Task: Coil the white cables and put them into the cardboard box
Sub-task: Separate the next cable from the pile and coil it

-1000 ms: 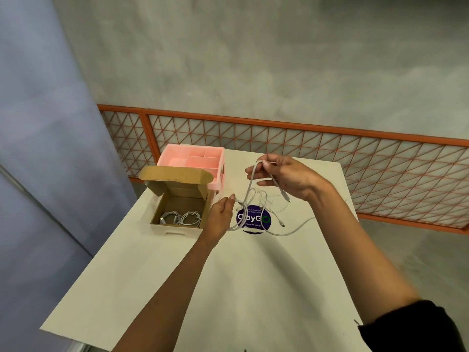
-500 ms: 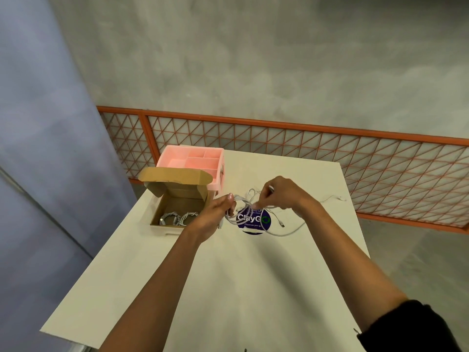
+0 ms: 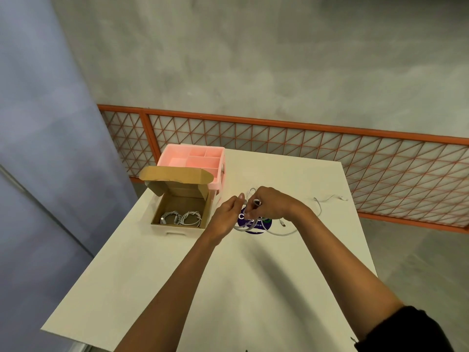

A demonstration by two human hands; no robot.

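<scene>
In the cardboard box (image 3: pixel 177 228) on your left, two coiled cables (image 3: pixel 181 217) lie already. Your left hand (image 3: pixel 227 219) grips the loops of the white cable (image 3: pixel 281 233). Your right hand (image 3: pixel 271 203), raised a second ago, has come down and pinches it (another turn, I judge). A loose end (image 3: pixel 327 199) remains at the right.

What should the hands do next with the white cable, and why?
Probably wind one more loop: the right hand pinches the white cable beside the left hand, but a long tail lies loose on the table. The cardboard box already holds two coiled cables, so boxing should wait until the tail is gathered.
</scene>
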